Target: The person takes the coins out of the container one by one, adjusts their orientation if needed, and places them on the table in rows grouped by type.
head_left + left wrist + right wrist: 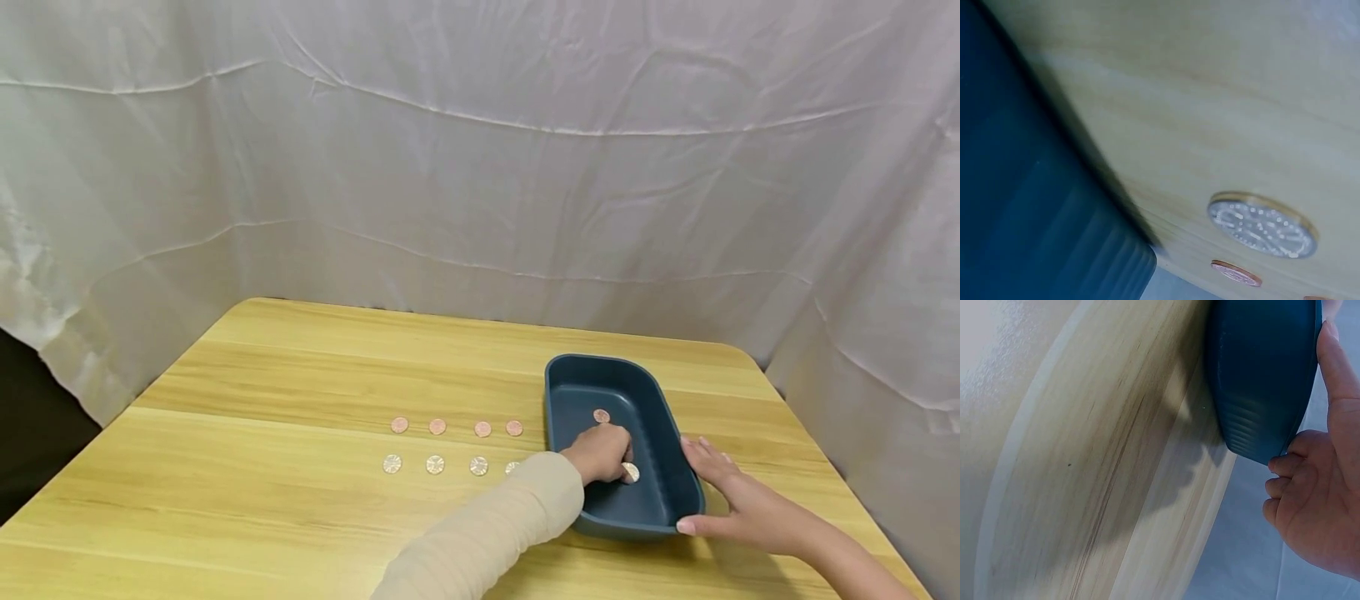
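Observation:
A dark blue rectangular tray (671, 500) stands on the right of the table. My left hand (600, 454) reaches into it over the left wall, with fingers curled down and a silver coin (632, 472) pinched at the fingertips. Just beyond that hand a copper coin (602, 415) lies on the tray floor. On the outer side, my right hand (731, 504) holds the tray by its near right corner. In the right wrist view, its thumb (1338, 362) and bent fingers (1288, 464) meet the rim.
Left of the tray lie two rows of coins, copper coins (438, 427) behind and silver coins (435, 464) in front. My sleeve (510, 521) partly covers the rightmost silver one. A pale curtain (480, 167) hangs around the wooden table (285, 500).

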The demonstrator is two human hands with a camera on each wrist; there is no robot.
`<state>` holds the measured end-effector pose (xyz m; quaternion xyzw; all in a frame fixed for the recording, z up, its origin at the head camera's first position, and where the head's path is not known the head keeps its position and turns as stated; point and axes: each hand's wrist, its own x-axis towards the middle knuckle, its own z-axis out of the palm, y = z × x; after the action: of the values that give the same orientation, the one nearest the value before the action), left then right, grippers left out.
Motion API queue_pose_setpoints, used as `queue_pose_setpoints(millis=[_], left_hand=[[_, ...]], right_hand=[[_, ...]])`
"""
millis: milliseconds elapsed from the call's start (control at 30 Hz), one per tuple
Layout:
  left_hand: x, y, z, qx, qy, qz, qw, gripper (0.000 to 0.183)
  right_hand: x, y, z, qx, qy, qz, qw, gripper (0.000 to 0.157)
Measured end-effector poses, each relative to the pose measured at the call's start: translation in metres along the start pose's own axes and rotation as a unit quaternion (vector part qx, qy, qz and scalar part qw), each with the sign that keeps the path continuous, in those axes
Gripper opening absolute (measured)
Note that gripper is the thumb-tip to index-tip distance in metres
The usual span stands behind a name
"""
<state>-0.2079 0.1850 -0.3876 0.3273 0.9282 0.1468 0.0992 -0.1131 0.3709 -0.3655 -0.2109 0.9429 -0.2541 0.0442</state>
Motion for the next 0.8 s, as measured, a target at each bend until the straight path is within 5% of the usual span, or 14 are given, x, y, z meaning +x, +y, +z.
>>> queue_pose_setpoints(millis=[333,667,800], left_hand=[[-0.003,-0.004,-0.007,0.013,0.041,0.071,0.9966,0.02],[-0.025,-0.014,-0.034,-0.097,0.046,0.088,0.9903,0.017],[-0.034,-0.022,-0.04,-0.151,0.059,0.102,0.9814,0.012]], right_hand=[[0.001,0.002,0.0,0.012,-0.01,0.008,1.0,0.089],[0.002,0.001,-0.001,0.075,-0.025,0.043,0.996,0.089],[0.0,0.003,0.001,0.055,-0.014,0.033,0.998,0.09]])
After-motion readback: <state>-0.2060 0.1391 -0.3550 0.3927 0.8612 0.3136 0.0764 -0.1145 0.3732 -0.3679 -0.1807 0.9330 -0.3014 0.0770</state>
